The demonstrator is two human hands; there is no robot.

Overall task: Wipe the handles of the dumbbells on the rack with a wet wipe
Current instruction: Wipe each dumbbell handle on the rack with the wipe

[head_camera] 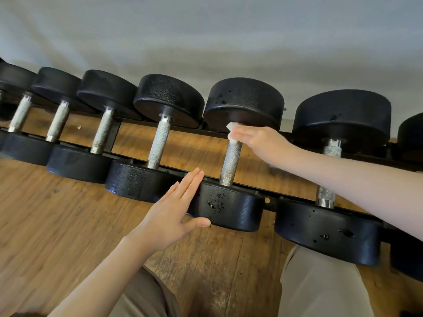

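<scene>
left hand [170,211] nearest, fingers straight, pressed flat on the near head of the dumbbell [229,205] on the rack [270,201], gripping nothing. right hand [256,139] farther out, clasps the wet wipe [231,133] round the top of the handle [231,163]. handle's long axis runs from the wipe back toward the camera; rest of it lies below the hand, so the next stroke probably comes nearward.

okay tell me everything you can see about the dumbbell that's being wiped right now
The black round-headed dumbbell with a knurled silver metal handle lies across the black rack rails, between similar dumbbells. Both heads look textured and carry dark wet-looking spots. The right hand wraps a white wet wipe around the handle's far end. The left hand rests flat against the near head's side, thumb along its front edge.
</scene>
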